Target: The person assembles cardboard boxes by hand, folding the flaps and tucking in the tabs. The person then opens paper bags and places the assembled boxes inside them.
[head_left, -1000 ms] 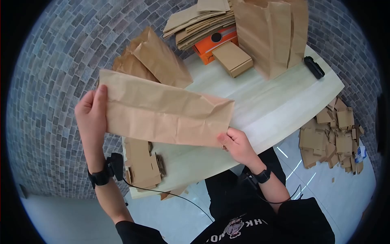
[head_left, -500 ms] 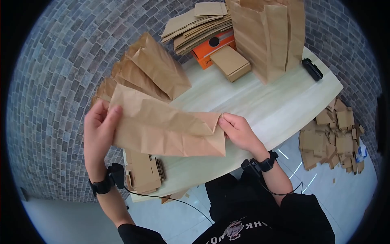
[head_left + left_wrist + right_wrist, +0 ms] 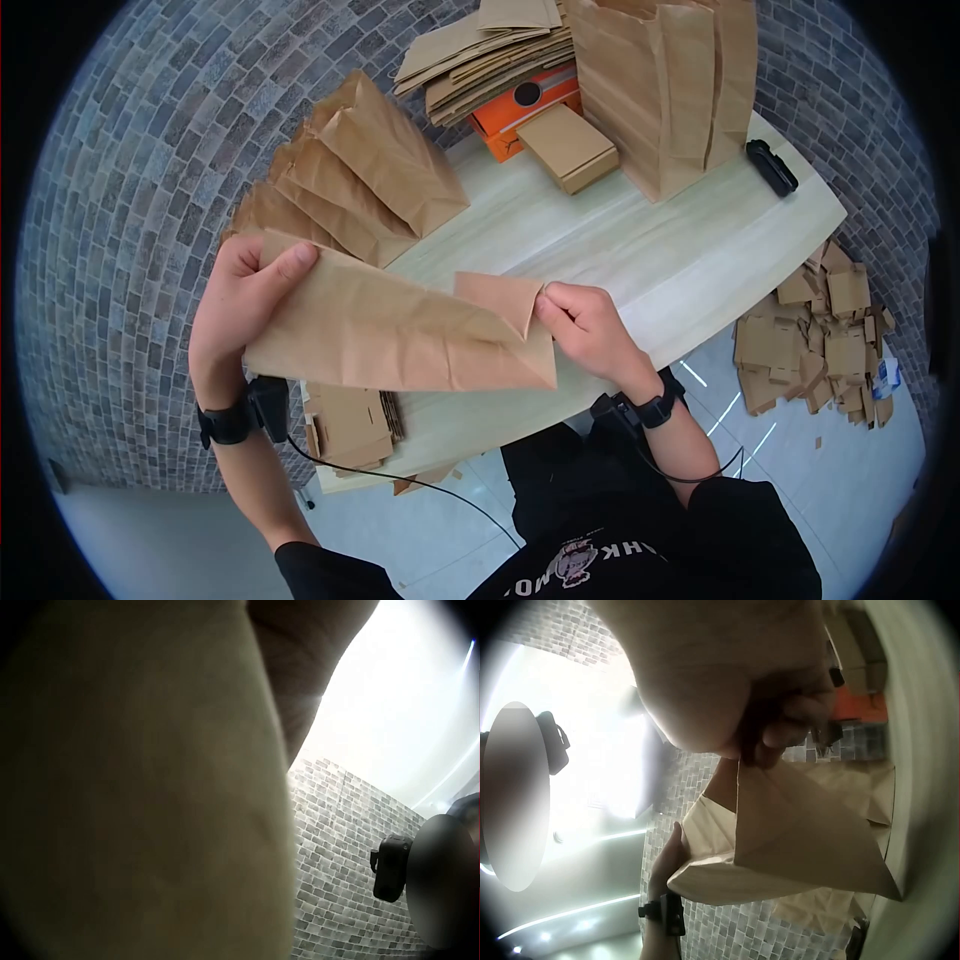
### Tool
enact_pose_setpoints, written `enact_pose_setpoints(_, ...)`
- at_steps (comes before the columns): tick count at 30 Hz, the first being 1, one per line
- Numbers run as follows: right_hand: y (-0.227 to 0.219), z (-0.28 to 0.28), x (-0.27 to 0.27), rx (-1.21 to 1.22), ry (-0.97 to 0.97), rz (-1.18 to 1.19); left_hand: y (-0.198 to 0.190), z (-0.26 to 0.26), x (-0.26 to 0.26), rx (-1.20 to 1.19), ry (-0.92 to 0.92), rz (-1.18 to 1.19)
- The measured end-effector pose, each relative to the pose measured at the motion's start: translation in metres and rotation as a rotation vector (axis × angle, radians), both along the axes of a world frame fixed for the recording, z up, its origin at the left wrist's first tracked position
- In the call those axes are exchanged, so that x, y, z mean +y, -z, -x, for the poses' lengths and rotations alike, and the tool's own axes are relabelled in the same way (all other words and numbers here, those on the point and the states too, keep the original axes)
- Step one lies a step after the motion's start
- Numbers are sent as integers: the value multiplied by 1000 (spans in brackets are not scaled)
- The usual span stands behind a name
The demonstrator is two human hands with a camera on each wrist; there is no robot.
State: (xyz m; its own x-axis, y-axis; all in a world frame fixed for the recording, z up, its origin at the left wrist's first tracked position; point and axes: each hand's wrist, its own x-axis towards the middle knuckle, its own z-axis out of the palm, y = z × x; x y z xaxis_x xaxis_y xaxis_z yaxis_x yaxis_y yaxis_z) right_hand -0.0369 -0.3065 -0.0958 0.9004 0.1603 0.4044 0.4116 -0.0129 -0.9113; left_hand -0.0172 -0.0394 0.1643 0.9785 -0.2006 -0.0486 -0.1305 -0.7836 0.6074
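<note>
Our left hand (image 3: 235, 300) and right hand (image 3: 592, 330) both pinch one kraft paper bag (image 3: 400, 335), fingers curled, holding it between them. Beyond left hand: at least three standing bags (image 3: 395, 155). Beyond, between hands: one orange box (image 3: 500, 146), one small cardboard box (image 3: 567, 145). Beneath, pale table (image 3: 690, 250); grey brick-pattern wall (image 3: 130, 220) behind.

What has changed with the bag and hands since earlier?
The end of the held bag in the left hand has come toward the person. At the other end a flap is folded out, pinched by the right hand, which has shifted its hold. Both still hold the bag; the small box stayed put.
</note>
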Motion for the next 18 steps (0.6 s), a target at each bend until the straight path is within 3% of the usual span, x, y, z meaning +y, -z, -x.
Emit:
enact_pose_setpoints(3, 8, 4, 6, 26, 46, -112, 1, 9, -3, -145, -21, -27)
enact_pose_setpoints(5, 4, 7, 8, 358, -45, -672, 0, 19, 2, -137, -118, 299)
enact_pose_setpoints(9, 26, 10, 12, 363, -30, -606, 10, 29, 14, -233, -49, 161)
enact_pose_setpoints(11, 39, 17, 7, 451, -98, -449, 4, 42, 11, -204, -30, 89)
enact_pose_setpoints(13, 46, 29, 2, 443, -185, -392, 4, 52, 1, -320, 164, 88)
enact_pose_setpoints(15, 48, 37, -4, 449, -272, -336, -2, 57, 10, -279, 179, 65)
enact_pose_setpoints(17, 47, 44, -10, 537, -360, -295, -8, 58, 21, -253, 407, -16)
enact_pose_setpoints(18, 48, 45, -12, 544, -363, -299, -11, 59, 23, -247, 391, -96)
